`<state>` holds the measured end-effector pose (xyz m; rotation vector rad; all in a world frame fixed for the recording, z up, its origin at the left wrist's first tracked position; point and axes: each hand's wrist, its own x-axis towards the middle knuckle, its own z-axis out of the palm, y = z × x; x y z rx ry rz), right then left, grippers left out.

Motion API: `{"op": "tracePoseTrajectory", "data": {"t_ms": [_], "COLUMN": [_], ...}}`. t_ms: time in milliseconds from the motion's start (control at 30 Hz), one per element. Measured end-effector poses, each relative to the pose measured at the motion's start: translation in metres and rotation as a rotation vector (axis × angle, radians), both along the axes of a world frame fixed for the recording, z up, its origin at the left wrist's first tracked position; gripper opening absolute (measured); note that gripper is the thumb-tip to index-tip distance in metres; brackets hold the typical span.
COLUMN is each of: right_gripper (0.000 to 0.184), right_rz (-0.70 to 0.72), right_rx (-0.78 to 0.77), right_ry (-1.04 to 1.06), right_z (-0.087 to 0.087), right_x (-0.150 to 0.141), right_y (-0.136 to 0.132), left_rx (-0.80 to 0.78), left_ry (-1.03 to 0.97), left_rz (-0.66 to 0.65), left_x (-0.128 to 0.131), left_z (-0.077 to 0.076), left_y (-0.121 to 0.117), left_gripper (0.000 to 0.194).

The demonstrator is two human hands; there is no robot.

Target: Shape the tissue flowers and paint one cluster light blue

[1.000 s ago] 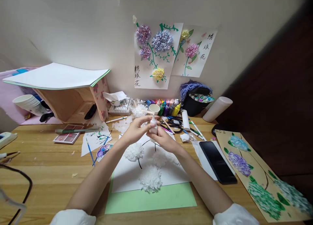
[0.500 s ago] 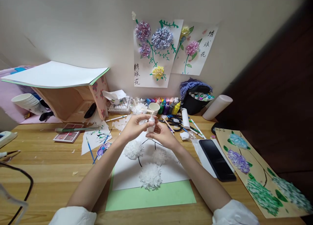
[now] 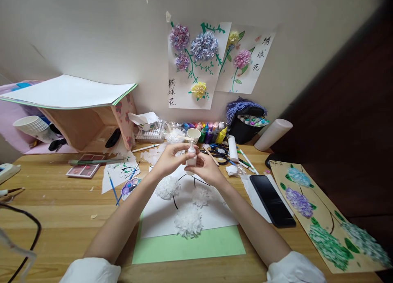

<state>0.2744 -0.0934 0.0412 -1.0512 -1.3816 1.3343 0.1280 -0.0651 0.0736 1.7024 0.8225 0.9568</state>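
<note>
Between both hands, a small white squeeze bottle [image 3: 191, 158] stands upright with its narrow nozzle pointing up. My left hand [image 3: 170, 158] grips it from the left, thumb against its side. From the right, my right hand [image 3: 206, 167] has its fingers closed around the lower part. Below them lies a white sheet [image 3: 156, 227] with black branch lines, on top of a green sheet [image 3: 219, 244]. Fluffy white paper flowers sit on the white sheet: one at the front [image 3: 188, 221], one at the left [image 3: 168, 187] and a smaller one [image 3: 201, 196] near my right wrist.
A black phone [image 3: 272, 201] lies at the right beside a finished flower picture [image 3: 325, 217]. Behind the hands are a paper cup [image 3: 194, 134], paint bottles [image 3: 221, 135] and scissors [image 3: 219, 152]. Brushes and a purple palette [image 3: 130, 187] lie left; a box [image 3: 92, 127] stands behind.
The bottle has shifted very slightly to the right in the picture, still held by both hands. The flowers and sheets stay as they were.
</note>
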Motion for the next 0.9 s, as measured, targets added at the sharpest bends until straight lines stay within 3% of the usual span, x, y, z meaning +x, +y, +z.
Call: {"op": "tracePoseTrajectory", "data": {"t_ms": [333, 567, 733, 900], "right_gripper": [0.040, 0.061, 0.040, 0.038], "right_rz": [-0.013, -0.005, 0.000, 0.025], "right_rx": [-0.006, 0.026, 0.081, 0.074], "right_ry": [-0.009, -0.005, -0.070, -0.083], "right_z": [-0.001, 0.000, 0.001, 0.002], "right_x": [0.000, 0.001, 0.001, 0.000], "right_y": [0.001, 0.000, -0.001, -0.003], "left_rx": [-0.048, 0.021, 0.041, 0.068], "left_ry": [-0.007, -0.010, 0.043, 0.109], "left_rz": [-0.072, -0.001, -0.039, -0.117], "left_x": [-0.005, -0.004, -0.010, -0.017], "left_z": [0.009, 0.001, 0.008, 0.017], "left_y": [-0.004, 0.000, 0.000, -0.002], "left_gripper": [0.035, 0.029, 0.032, 0.030]}}
